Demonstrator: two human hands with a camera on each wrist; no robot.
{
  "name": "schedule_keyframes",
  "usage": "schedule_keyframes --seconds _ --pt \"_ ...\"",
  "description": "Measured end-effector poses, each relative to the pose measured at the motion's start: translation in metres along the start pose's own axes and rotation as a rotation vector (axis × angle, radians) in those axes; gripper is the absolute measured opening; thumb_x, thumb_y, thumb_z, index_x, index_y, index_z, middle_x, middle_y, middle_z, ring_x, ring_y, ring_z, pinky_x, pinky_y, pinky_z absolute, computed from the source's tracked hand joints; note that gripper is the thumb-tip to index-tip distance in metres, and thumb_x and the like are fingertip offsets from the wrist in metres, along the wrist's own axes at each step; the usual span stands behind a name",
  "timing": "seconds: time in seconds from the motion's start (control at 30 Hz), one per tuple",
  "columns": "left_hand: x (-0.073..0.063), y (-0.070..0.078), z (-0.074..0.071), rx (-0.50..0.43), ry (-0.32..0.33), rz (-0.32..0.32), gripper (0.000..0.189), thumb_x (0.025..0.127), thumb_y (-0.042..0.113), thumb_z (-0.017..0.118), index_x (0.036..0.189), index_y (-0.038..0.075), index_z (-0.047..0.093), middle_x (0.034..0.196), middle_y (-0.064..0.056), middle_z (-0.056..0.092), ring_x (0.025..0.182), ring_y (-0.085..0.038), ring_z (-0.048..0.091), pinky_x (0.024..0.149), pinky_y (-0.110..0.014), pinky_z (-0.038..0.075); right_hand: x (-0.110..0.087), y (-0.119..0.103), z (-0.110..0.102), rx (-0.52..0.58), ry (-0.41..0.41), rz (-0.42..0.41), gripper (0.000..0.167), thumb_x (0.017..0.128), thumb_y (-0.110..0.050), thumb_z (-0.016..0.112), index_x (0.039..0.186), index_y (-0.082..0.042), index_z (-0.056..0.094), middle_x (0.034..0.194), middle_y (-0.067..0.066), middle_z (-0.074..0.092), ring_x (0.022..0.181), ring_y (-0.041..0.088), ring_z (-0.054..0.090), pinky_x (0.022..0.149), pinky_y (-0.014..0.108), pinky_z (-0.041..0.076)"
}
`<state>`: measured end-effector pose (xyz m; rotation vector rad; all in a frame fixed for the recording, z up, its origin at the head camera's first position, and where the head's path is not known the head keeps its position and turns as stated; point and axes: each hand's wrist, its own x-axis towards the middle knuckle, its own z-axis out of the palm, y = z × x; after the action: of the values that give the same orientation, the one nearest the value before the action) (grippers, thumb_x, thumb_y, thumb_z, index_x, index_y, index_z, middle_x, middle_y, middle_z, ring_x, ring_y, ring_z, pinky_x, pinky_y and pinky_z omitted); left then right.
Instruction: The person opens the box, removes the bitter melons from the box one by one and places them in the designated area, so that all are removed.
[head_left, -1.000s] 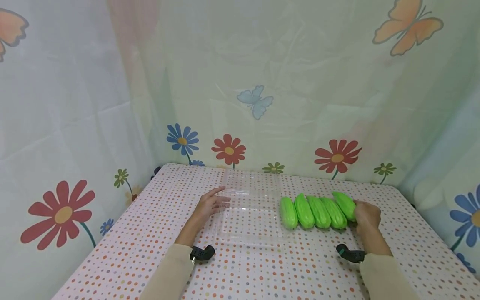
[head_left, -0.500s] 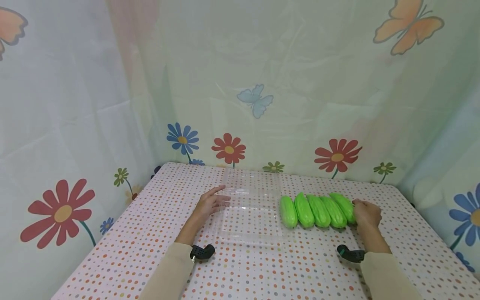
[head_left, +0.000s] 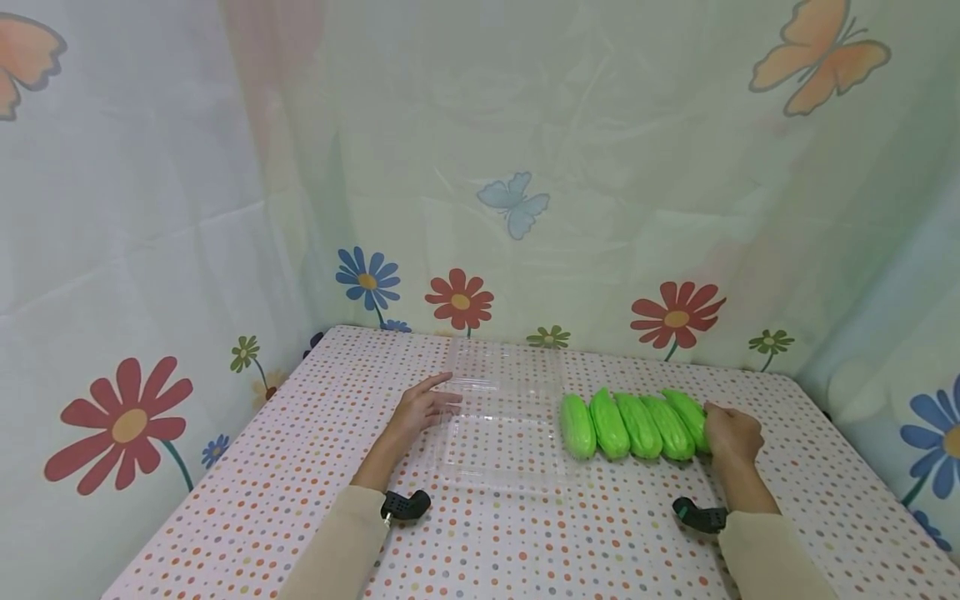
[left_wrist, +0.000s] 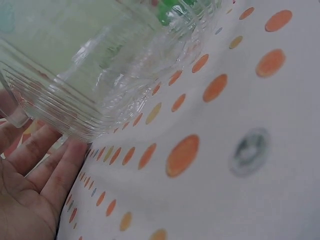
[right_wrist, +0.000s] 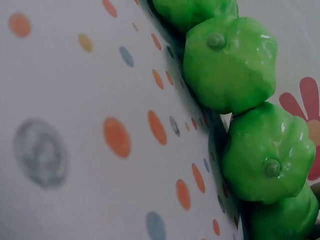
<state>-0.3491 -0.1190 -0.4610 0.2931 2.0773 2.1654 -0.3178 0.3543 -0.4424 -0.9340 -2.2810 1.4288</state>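
Note:
Several glossy green ribbed gourds lie side by side in the head view, stems pointing toward me in the right wrist view. My right hand (head_left: 733,432) is at the right end of the row, its curled fingers on the outermost gourd (head_left: 686,417). In the right wrist view that gourd (right_wrist: 285,220) is partly cut off, and only a sliver of finger (right_wrist: 316,189) shows. My left hand (head_left: 417,412) has its fingers extended against the left side of a clear plastic clamshell box (head_left: 501,481), which lies unfolded. Fingertips (left_wrist: 75,147) touch the box's rim in the left wrist view.
The table (head_left: 600,542) has a dotted cover. The leftmost gourd (head_left: 577,427) lies close to the box's right edge. A printed curtain (head_left: 600,208) with flowers and butterflies hangs behind the table and at both sides.
The outermost gourd has swung down from a raised tilt to lie against its neighbour, with my right hand beside it. My left hand and the box have stayed in place.

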Motion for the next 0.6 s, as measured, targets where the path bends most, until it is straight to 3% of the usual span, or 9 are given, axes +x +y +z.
schedule_keyframes --seconds 0.17,0.37,0.6 --pt "-0.001 -0.0002 0.0003 0.002 0.0 -0.007 0.053 0.101 0.005 0.041 0.154 0.007 0.043 0.132 -0.027 0.063 0.118 -0.037 0.066 0.1 -0.041 0.054 -0.0017 0.0016 -0.0005 -0.018 0.023 -0.014 0.06 0.105 -0.035 0.038 0.138 0.013 0.053 0.142 0.033 0.048 0.123 0.042 0.045 0.091 0.054 0.041" --pt "-0.0026 0.0007 -0.0001 -0.002 -0.012 0.011 0.052 0.103 0.005 0.038 0.155 0.005 0.04 0.133 -0.029 0.062 0.119 -0.038 0.065 0.099 -0.039 0.055 -0.0016 0.001 -0.0031 -0.037 0.028 -0.028 0.059 0.104 -0.035 0.038 0.131 0.013 0.057 0.131 0.03 0.052 0.107 0.035 0.047 0.073 0.04 0.039" --pt "-0.004 0.0028 -0.0004 -0.031 0.0 -0.001 0.052 0.103 0.005 0.038 0.155 0.007 0.041 0.133 -0.028 0.063 0.118 -0.037 0.066 0.098 -0.037 0.055 -0.0006 0.0014 -0.0028 -0.057 0.024 -0.019 0.061 0.104 -0.038 0.037 0.133 0.012 0.057 0.13 0.029 0.055 0.103 0.033 0.05 0.068 0.036 0.039"
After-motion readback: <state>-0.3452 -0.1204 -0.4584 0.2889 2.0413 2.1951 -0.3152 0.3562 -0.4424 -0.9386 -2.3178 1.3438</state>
